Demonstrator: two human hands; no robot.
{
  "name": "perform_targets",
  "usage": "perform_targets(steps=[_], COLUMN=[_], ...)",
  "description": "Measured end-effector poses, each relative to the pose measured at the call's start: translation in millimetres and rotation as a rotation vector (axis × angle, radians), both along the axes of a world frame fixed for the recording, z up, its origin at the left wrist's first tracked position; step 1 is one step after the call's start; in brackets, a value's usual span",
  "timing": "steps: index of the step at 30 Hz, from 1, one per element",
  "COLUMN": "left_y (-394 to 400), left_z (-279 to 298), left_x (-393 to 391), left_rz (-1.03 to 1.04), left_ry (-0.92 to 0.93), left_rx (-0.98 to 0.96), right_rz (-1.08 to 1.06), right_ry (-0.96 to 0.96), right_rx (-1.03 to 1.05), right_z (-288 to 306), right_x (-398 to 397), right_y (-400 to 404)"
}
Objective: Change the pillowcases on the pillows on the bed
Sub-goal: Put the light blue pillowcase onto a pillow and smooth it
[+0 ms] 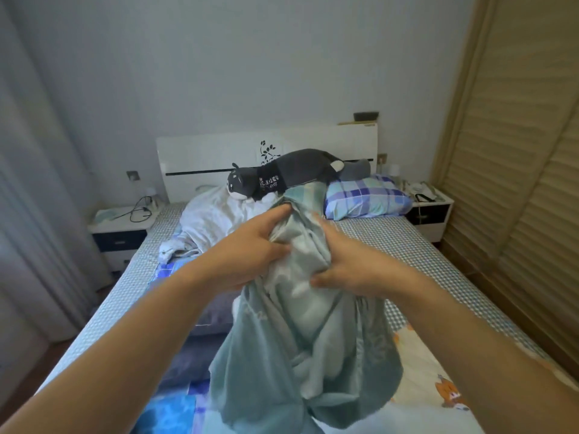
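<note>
Head view: both the left hand and right hand clutch the bunched top of the teal pillowcase, which hangs lengthwise straight down over the bed

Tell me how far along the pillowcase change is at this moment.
Early to midway, by the look of it. Done: nothing clearly finished. In hand: the left hand and right hand both grip a bunched pale green pillowcase held up over the bed; whether a pillow is inside cannot be told. Left: the blue plaid pillow by the headboard still wears its case, and white bedding lies crumpled.
</note>
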State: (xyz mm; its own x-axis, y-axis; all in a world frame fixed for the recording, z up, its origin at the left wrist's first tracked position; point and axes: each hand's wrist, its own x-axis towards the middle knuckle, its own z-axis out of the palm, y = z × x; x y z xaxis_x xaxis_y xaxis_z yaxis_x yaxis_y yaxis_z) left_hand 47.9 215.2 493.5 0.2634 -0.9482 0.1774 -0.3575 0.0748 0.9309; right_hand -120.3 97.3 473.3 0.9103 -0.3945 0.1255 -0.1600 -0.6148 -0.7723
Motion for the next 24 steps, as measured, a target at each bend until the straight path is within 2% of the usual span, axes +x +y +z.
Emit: perform_targets(steps=[1,3,5,7,9,12,15,16,18,20,22,24], left_y=[2,6,8,8,6,5,13,15,18,18,13,10], left_z=[-1,-3,-6,-8,-10,-8,-5,-3,-2,-3,-4,-4], left_x=[3,9,13,13,12,10,-2,-5,1,9,15,16], left_rz=[0.002,0.018,-0.005,-0.059,-0.038,-0.003,-0.186,-0.25,-0.367,-0.382,-0.323,-0.269], left_ry=[-0.149,-0.448,-0.541,-0.51,-0.43,-0.14,0.081,0.045,-0.156,-0.374,-0.461,-0.403], left_rx=[-0.012,-0.015,0.051,0.106,0.103,0.077,0.086,0.12,0.221,0.281,0.252,0.172], right_rz=[-0.047,-0.145,-0.108,0.006,0.059,0.058,0.056,0.039,-0.003,-0.08,-0.151,-0.163], right_ry=[-0.022,-0.136,-0.284,-0.333,-0.227,-0.032,0.032,0.028,-0.009,-0.027,-0.064,-0.187], right_rx=[-0.016,0.079,0.268,0.404,0.36,0.176,-0.133,-0.244,-0.38,-0.381,-0.222,0.055], right_z=[0,9,15,16,10,1,-3,-2,4,15,20,22], right_x=[0,-10,-20,-23,-18,-15,-14,-13,-14,-19,-23,-22], right_y=[-5,-13,-15,-2,11,14,9,5,-5,-16,-21,-17])
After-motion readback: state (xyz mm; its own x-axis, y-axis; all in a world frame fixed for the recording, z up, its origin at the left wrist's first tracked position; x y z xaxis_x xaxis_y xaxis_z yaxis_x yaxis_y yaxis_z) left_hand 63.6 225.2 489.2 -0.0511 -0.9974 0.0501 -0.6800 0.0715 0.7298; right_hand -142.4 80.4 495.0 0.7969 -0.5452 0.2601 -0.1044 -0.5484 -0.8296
